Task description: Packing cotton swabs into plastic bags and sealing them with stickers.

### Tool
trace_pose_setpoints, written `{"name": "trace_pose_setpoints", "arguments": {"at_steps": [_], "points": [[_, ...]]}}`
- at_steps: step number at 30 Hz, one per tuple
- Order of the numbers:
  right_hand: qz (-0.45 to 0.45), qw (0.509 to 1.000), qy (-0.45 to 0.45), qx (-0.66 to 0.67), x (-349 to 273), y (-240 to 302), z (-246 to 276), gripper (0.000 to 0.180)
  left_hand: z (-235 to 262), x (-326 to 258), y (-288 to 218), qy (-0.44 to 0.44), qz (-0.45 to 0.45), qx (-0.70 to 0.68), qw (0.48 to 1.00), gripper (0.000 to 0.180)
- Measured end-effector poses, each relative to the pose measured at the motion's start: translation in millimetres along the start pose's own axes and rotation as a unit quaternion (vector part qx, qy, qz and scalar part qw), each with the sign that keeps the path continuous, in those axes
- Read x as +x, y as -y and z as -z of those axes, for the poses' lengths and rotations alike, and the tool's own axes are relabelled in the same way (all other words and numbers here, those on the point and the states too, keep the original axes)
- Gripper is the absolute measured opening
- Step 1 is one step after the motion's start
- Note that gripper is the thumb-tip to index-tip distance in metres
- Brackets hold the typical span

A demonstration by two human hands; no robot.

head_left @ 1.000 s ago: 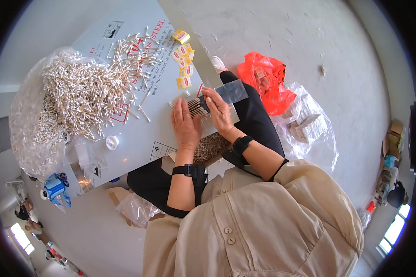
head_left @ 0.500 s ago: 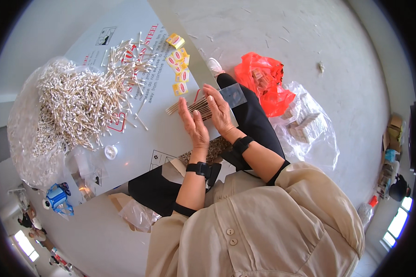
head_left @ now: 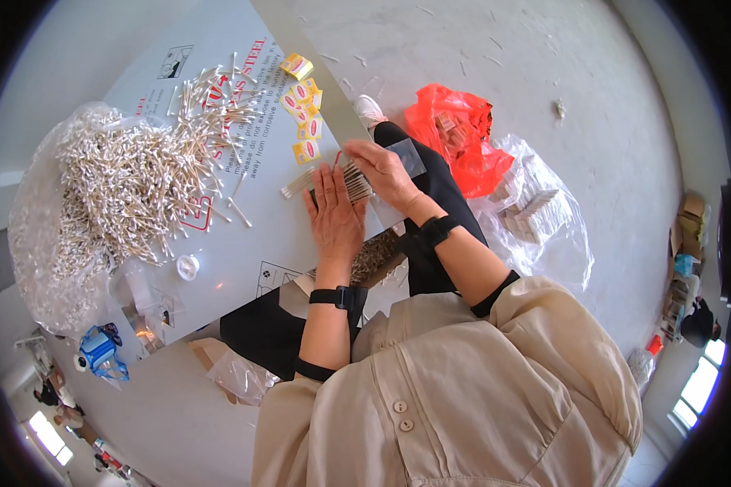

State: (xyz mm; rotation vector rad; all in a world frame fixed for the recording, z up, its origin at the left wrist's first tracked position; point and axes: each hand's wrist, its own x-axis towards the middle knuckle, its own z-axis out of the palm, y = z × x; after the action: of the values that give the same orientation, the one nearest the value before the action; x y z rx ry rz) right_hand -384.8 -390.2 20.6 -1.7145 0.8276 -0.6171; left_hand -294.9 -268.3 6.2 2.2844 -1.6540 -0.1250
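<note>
A row of cotton swabs [head_left: 356,183] lies side by side near the table's right edge. My left hand [head_left: 335,219] rests flat over the swabs' left part, fingers stretched out; some swab tips show beyond it. At the right end of the row, my right hand [head_left: 388,174] has its fingers curled and drawn together; what they pinch, if anything, is hidden. A clear plastic piece [head_left: 408,156] sticks out past the right hand, over the table edge. Left of the hands, a large heap of loose cotton swabs [head_left: 130,187] spills from a clear bag [head_left: 36,235].
Several yellow-and-white small packets [head_left: 306,151] stand beyond my hands on the grey printed table [head_left: 244,235]. A small round white container [head_left: 188,267] is near the heap. On the floor at right are a red plastic bag [head_left: 487,170] and a clear bag of white packs [head_left: 536,219].
My left hand has turned from upright on its edge to palm down over the swabs. My right hand has curled its fingers at the row's right end.
</note>
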Motion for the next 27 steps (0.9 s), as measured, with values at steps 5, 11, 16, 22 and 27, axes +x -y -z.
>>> {"name": "trace_pose_setpoints", "arguments": {"at_steps": [5,11,16,22,27], "points": [[0.066,0.991,0.044,-0.105,-0.7,-3.5,16.1,0.035,0.8,-0.3,-0.7,0.002,-0.002,0.001,1.0,0.074],[0.125,0.975,0.05,-0.176,-6.5,-9.0,25.9,0.04,6.4,0.9,-2.8,0.008,-0.001,-0.006,1.0,0.078],[0.109,0.975,0.039,-0.19,-11.2,-7.7,19.1,0.042,8.8,-2.8,-5.1,0.011,-0.001,-0.021,1.0,0.079],[0.111,0.972,0.026,-0.206,-10.0,-10.7,16.6,0.045,6.2,0.6,1.5,0.022,-0.003,0.005,1.0,0.079],[0.136,0.972,0.085,-0.174,-7.4,-6.7,24.5,0.046,1.0,-0.9,3.6,0.018,0.015,0.004,1.0,0.07]]}}
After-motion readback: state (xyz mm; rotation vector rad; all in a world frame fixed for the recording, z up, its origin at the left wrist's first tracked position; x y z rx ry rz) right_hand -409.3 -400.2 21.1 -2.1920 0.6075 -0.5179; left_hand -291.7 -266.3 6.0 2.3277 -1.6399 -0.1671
